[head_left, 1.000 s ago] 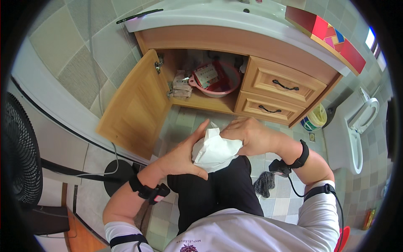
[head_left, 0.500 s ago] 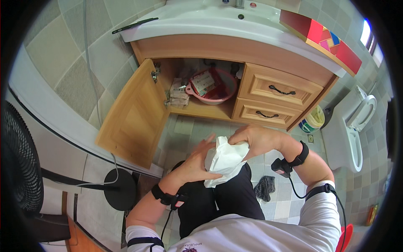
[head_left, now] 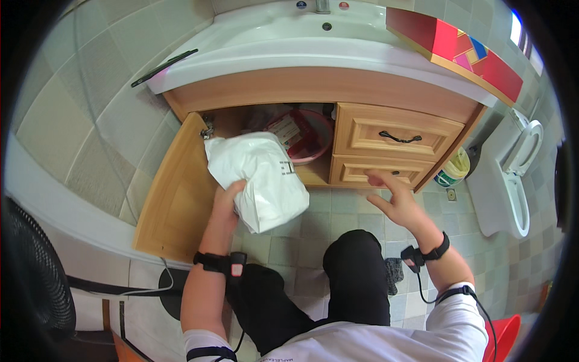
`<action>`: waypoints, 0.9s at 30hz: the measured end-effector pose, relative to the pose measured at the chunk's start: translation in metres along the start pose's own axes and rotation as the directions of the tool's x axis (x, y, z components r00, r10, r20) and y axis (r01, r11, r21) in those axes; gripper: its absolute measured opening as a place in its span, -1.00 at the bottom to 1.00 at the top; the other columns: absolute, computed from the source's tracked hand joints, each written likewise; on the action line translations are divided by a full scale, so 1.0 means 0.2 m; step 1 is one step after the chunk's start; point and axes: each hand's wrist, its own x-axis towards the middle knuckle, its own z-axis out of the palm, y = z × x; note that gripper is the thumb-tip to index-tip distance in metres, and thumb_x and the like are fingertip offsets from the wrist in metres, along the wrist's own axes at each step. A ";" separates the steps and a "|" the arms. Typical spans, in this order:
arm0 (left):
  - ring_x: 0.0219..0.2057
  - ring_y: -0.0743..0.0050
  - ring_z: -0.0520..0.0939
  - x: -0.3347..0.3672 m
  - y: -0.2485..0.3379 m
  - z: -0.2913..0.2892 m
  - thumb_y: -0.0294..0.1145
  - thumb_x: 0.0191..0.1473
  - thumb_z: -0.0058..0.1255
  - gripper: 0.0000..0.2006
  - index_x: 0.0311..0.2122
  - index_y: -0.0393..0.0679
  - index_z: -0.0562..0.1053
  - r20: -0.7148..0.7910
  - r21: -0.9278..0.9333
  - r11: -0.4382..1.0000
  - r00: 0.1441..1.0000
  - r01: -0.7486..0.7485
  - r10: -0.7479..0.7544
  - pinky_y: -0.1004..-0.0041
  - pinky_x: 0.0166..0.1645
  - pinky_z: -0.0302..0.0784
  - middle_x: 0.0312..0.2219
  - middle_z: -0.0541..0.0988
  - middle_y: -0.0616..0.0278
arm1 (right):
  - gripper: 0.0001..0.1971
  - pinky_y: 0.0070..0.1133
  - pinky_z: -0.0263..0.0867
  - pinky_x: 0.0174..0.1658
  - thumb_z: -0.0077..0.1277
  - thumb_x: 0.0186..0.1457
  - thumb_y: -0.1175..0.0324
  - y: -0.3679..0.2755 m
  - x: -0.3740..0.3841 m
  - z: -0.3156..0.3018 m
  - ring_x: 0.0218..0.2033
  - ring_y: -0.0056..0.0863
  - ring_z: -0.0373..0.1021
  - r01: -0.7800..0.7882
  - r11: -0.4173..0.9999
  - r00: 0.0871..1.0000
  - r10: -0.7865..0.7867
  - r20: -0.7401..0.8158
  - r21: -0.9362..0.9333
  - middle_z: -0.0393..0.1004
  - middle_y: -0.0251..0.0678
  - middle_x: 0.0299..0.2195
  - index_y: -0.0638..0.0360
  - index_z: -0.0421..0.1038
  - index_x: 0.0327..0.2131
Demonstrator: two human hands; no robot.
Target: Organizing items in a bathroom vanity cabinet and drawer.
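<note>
The white bag [head_left: 259, 181] has moved from over the lap, where both hands were on it, to the front of the open cupboard [head_left: 315, 176]. The left hand [head_left: 226, 208] alone now carries it — its grip clamped on the near left edge, thumb on top, the other fingers mostly hidden. The right hand [head_left: 401, 205] has let go; its grip is empty, thumb and fingers apart, in front of the lower drawer [head_left: 354, 171]. So the load rests with the left hand, and the right is free.

The bag hangs between the door [head_left: 172, 202] and the pink tub [head_left: 313, 159], partly hiding the tub and a red packet [head_left: 306, 137]; whether it touches the door I cannot tell.
</note>
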 end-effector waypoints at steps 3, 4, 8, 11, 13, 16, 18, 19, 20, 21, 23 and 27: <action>-0.08 0.22 0.55 0.25 0.10 0.07 -0.38 -0.08 0.14 -0.38 0.11 -0.37 0.29 0.012 -0.015 1.000 1.000 -0.022 0.023 0.30 0.02 0.45 -0.06 0.50 0.06 | -0.62 -0.50 0.37 -0.11 0.15 0.02 0.48 0.20 -0.14 -0.02 -0.25 -0.43 0.47 -0.234 0.972 0.972 0.234 0.036 -0.007 0.53 -0.20 -0.29 0.21 0.41 -0.04; -0.09 0.21 0.55 0.34 0.13 0.12 -0.38 -0.09 0.15 -0.39 0.10 -0.38 0.30 0.084 0.046 0.997 0.994 -0.068 0.064 0.30 0.01 0.45 -0.08 0.51 0.05 | -0.62 -0.50 0.37 -0.11 0.15 0.02 0.48 0.26 -0.19 -0.02 -0.25 -0.43 0.47 -0.238 0.971 0.971 0.238 0.037 -0.006 0.53 -0.20 -0.29 0.21 0.41 -0.04; -0.10 0.26 0.57 0.74 0.20 0.26 -0.40 -0.08 0.19 -0.43 0.06 -0.39 0.34 0.217 0.370 0.921 0.975 -0.118 0.038 0.34 0.01 0.45 -0.08 0.52 0.05 | -0.72 -0.52 0.42 -0.26 0.16 0.02 0.48 0.45 -0.33 0.01 -0.41 -0.44 0.50 -0.384 0.923 0.915 0.386 0.116 -0.037 0.56 -0.23 -0.44 0.20 0.47 -0.13; -0.12 0.28 0.57 1.06 0.15 0.30 -0.40 -0.10 0.23 -0.46 0.02 -0.39 0.39 0.164 0.540 0.842 0.980 0.010 -0.117 0.38 0.02 0.42 -0.06 0.52 0.08 | -0.74 -0.50 0.43 -0.31 0.16 0.02 0.48 0.54 -0.36 0.05 -0.44 -0.41 0.51 -0.428 0.899 0.881 0.438 0.178 -0.093 0.56 -0.21 -0.45 0.19 0.48 -0.16; -0.07 0.30 0.53 1.24 0.07 0.33 -0.34 -0.11 0.28 -0.46 0.00 -0.33 0.43 0.312 0.574 0.796 0.950 -0.193 0.005 0.39 0.01 0.42 -0.03 0.51 0.11 | -0.76 -0.49 0.44 -0.30 0.17 0.00 0.46 0.61 -0.37 0.08 -0.41 -0.34 0.53 -0.440 0.889 0.862 0.458 0.217 -0.125 0.56 -0.17 -0.42 0.18 0.49 -0.19; 0.02 0.37 0.44 1.42 -0.06 0.35 -0.11 -0.05 0.22 -0.32 0.17 -0.12 0.31 0.215 0.945 0.194 0.946 -0.264 0.242 0.39 -0.01 0.44 0.03 0.47 0.20 | -0.76 -0.46 0.45 -0.30 0.17 -0.01 0.43 0.69 -0.36 0.12 -0.40 -0.27 0.53 -0.435 0.881 0.842 0.471 0.263 -0.186 0.56 -0.14 -0.39 0.16 0.51 -0.20; 0.02 0.35 0.44 1.50 -0.16 0.33 -0.11 -0.07 0.23 -0.32 0.17 -0.12 0.31 0.212 0.966 0.096 0.945 -0.242 0.250 0.38 0.00 0.43 0.03 0.47 0.19 | -0.75 -0.44 0.45 -0.30 0.16 -0.01 0.41 0.71 -0.34 0.14 -0.39 -0.26 0.53 -0.428 0.881 0.826 0.472 0.307 -0.202 0.56 -0.13 -0.38 0.15 0.51 -0.20; 0.02 0.34 0.44 1.53 -0.21 0.33 -0.11 -0.08 0.23 -0.31 0.16 -0.12 0.32 0.209 0.971 0.064 0.947 -0.231 0.244 0.37 0.00 0.43 0.03 0.46 0.18 | -0.75 -0.44 0.45 -0.30 0.16 -0.02 0.41 0.73 -0.33 0.15 -0.39 -0.26 0.52 -0.419 0.883 0.816 0.468 0.338 -0.211 0.56 -0.13 -0.38 0.14 0.51 -0.19; 0.02 0.33 0.44 1.56 -0.26 0.31 -0.11 -0.09 0.24 -0.31 0.16 -0.12 0.32 0.206 0.974 0.042 0.951 -0.221 0.232 0.37 0.01 0.42 0.03 0.46 0.17 | -0.73 -0.43 0.45 -0.30 0.16 -0.03 0.41 0.75 -0.34 0.15 -0.39 -0.25 0.52 -0.379 0.891 0.811 0.449 0.375 -0.249 0.56 -0.14 -0.38 0.13 0.51 -0.18; 0.02 0.32 0.44 1.57 -0.32 0.31 -0.11 -0.09 0.24 -0.31 0.16 -0.12 0.32 0.206 0.975 0.034 0.954 -0.218 0.216 0.36 0.01 0.42 0.03 0.46 0.17 | -0.72 -0.44 0.45 -0.29 0.15 -0.03 0.40 0.78 -0.35 0.16 -0.38 -0.26 0.52 -0.381 0.886 0.791 0.461 0.402 -0.266 0.56 -0.16 -0.37 0.12 0.50 -0.17; 0.02 0.30 0.44 1.59 -0.38 0.28 -0.10 -0.11 0.25 -0.30 0.15 -0.12 0.33 0.198 0.979 0.016 0.960 -0.205 0.196 0.35 0.02 0.41 0.03 0.46 0.16 | -0.72 -0.44 0.45 -0.29 0.16 -0.03 0.38 0.81 -0.35 0.17 -0.37 -0.27 0.52 -0.381 0.880 0.769 0.471 0.432 -0.283 0.57 -0.18 -0.37 0.10 0.50 -0.17; 0.02 0.27 0.45 1.60 -0.42 0.26 -0.10 -0.14 0.28 -0.29 0.14 -0.12 0.34 0.201 0.979 -0.015 0.962 -0.202 0.185 0.34 0.04 0.40 0.03 0.46 0.13 | -0.73 -0.45 0.45 -0.27 0.15 -0.02 0.38 0.84 -0.34 0.19 -0.36 -0.28 0.52 -0.363 0.898 0.775 0.440 0.453 -0.250 0.57 -0.20 -0.36 0.10 0.50 -0.18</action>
